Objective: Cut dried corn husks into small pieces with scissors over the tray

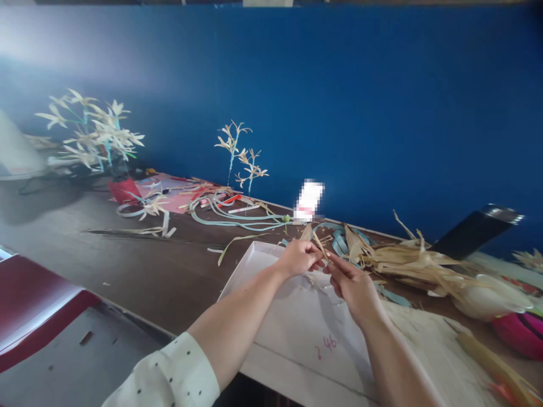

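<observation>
My left hand (298,258) and my right hand (351,285) meet over a white board (288,322) with pink handwriting on it. Between their fingertips they pinch a thin, folded strip of dry corn husk (320,244), its pointed end sticking up. The fingers of both hands are closed, and they cover the strip's lower part. To the right of my hands lies a heap of dry corn husks (399,257), with pale blue ribbon (339,243) at its near left.
Husk flowers on blue stems (106,133) rise from a red pot (124,191) at the left. Smaller husk flowers (231,144) stand by the blue wall (382,102). Looped light-blue cord (212,223), a dark upright object (466,233) and a red chair (34,299) surround the workspace.
</observation>
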A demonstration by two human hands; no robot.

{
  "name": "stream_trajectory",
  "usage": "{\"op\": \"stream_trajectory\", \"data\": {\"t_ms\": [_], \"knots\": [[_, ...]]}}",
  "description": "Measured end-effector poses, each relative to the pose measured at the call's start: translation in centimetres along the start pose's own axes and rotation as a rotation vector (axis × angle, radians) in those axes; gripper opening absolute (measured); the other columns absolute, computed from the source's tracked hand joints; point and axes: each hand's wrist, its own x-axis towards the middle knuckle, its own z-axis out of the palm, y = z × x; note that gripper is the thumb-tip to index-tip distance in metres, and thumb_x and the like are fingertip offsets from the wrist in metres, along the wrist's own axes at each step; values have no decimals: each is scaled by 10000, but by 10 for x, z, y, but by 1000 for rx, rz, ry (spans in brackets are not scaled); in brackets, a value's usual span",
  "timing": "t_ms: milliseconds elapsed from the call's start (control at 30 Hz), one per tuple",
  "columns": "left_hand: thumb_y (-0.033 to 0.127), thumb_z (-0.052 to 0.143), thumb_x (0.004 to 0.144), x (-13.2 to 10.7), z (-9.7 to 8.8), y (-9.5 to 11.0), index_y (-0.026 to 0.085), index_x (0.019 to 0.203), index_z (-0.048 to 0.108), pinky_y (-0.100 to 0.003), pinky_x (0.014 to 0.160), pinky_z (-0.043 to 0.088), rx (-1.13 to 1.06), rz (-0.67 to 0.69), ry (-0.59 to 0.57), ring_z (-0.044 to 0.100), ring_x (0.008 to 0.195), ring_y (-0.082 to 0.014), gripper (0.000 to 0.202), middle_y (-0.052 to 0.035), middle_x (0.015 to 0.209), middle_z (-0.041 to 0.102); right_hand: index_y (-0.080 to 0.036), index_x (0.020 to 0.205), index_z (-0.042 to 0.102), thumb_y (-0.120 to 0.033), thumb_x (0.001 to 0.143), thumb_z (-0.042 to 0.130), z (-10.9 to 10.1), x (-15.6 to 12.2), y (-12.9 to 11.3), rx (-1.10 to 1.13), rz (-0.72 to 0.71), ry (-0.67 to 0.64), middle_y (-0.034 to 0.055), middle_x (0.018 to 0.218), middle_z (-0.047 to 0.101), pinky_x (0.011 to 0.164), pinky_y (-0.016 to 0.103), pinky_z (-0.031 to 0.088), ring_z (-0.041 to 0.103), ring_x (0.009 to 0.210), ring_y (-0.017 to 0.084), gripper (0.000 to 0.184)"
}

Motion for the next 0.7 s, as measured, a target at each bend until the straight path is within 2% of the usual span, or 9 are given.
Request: {"op": "stream_trajectory", "data": {"t_ms": [133, 233, 400, 500, 567, 633, 700], "knots": [[324, 577, 755, 0, 3, 0, 129, 740, 606, -206, 505, 454, 55, 17, 63, 567, 514, -97, 198, -57, 683, 675, -259, 1073, 684, -434, 710, 619, -2, -1, -2, -268, -151, 89, 22, 733, 676, 449, 246, 334, 493, 490, 127, 409], [335, 560, 763, -2, 5, 1, 140, 737, 601, -200, 504, 446, 86, 47, 78, 571, 520, -98, 201, -49, 685, 676, -286, 1090, 675, -398, 755, 569, -5, -1, -3, -427, -241, 116, 41, 871, 701, 546, 277, 406, 590, 644, 184, 369], [323, 550, 764, -3, 7, 3, 149, 729, 591, -205, 518, 452, 106, 30, 84, 582, 548, -104, 182, -45, 691, 677, -305, 1137, 641, -339, 816, 478, -6, 1, 0, -589, -351, 148, 39, 961, 689, 730, 319, 438, 618, 846, 213, 362], [310, 554, 761, -4, 8, 4, 145, 725, 588, -203, 511, 450, 87, 22, 85, 572, 538, -99, 173, -46, 684, 673, -278, 1131, 649, -330, 811, 478, -8, 3, 1, -577, -344, 186, 48, 908, 691, 733, 316, 438, 619, 830, 210, 366], [302, 560, 758, -4, 7, 6, 141, 728, 588, -204, 509, 451, 61, 6, 79, 564, 526, -93, 166, -48, 681, 672, -257, 1115, 659, -330, 791, 505, -11, 5, 1, -530, -283, 260, 45, 829, 689, 671, 307, 439, 614, 734, 198, 366], [302, 564, 759, -5, 4, 8, 138, 733, 591, -210, 517, 458, 38, -8, 87, 561, 523, -90, 169, -52, 686, 673, -253, 1142, 637, -353, 761, 554, -14, 7, 1, -371, -183, 330, 26, 761, 676, 557, 282, 421, 564, 579, 157, 403], [306, 570, 759, -4, 2, 9, 133, 725, 595, -217, 527, 467, 25, -14, 111, 561, 525, -89, 179, -57, 693, 676, -265, 1204, 579, -390, 718, 623, -15, 8, 0, -86, -106, 332, 4, 740, 654, 459, 239, 368, 480, 479, 105, 504]]}}
